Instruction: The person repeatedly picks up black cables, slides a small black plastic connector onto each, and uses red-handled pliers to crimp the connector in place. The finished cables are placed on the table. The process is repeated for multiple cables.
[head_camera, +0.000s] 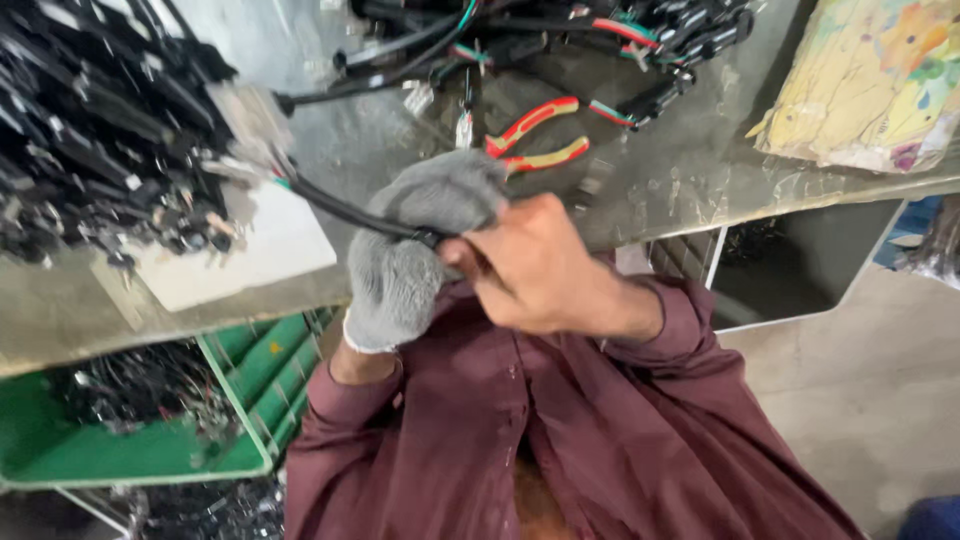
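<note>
— What do I have in hand at the moment?

— My left hand (415, 245), in a grey knit glove, is closed round a black cable (335, 205) near the middle of the frame. My bare right hand (535, 265) is pressed up against it, fingers curled shut on the cable's end just beside the glove. What the fingertips pinch I can't make out; they're hidden.

— Where does the cable run?

— From my grip it slants up and left over the table (660, 180), toward the heap of black cables (95, 130) in the upper left, passing above a white sheet (270, 245).

— Anything else nearby?

— Pliers (535, 135) with red and yellow handles lie on the table just above my hands, well clear of them. More black cables with coloured wire ends (620, 40) sit along the top edge. A green crate (255, 385) with more cables stands at lower left, below the table, and a colourful printed sheet (880, 80) fills the upper right corner.
</note>
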